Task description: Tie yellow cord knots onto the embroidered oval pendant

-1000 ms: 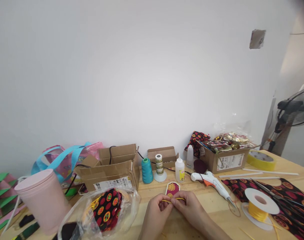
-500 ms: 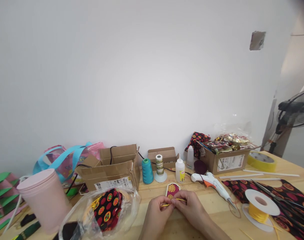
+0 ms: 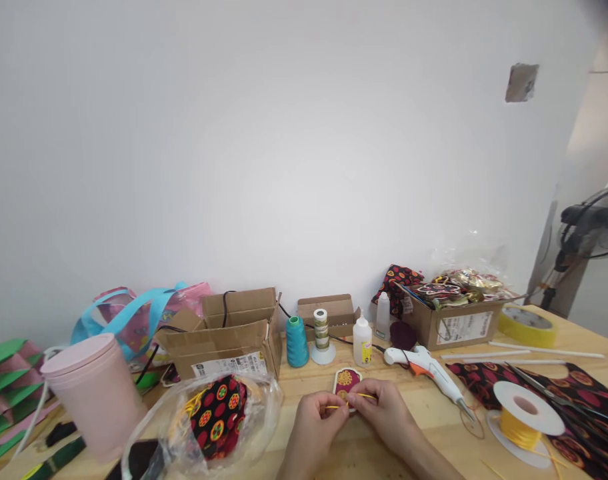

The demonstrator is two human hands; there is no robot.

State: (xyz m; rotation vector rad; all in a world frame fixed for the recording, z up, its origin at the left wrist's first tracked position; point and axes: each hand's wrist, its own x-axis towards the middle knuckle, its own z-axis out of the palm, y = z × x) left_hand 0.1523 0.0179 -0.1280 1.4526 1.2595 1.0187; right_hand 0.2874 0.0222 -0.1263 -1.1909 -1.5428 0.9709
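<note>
A thin yellow cord (image 3: 368,395) runs between my two hands at the front of the wooden table. My left hand (image 3: 320,421) pinches it between thumb and forefinger. My right hand (image 3: 381,408) pinches the cord close by, with the fingertips of both hands nearly touching. Just beyond the fingers lies a dark red patterned fabric piece with a pale edge (image 3: 347,380), its lower part partly hidden by my hands. A spool of yellow cord (image 3: 527,410) stands to the right of my hands.
A white glue gun (image 3: 427,373), scissors (image 3: 539,387) and patterned cloth (image 3: 477,381) lie on the right. Behind my hands stand a glue bottle (image 3: 363,341) and a teal thread cone (image 3: 297,343). Left are a plastic bag (image 3: 264,413), a cardboard box (image 3: 179,350) and a pink canister (image 3: 89,400).
My fingertips have moved slightly apart, and more of the fabric piece shows between them. The whole view has shifted a little. Both hands keep their pinch on the cord.
</note>
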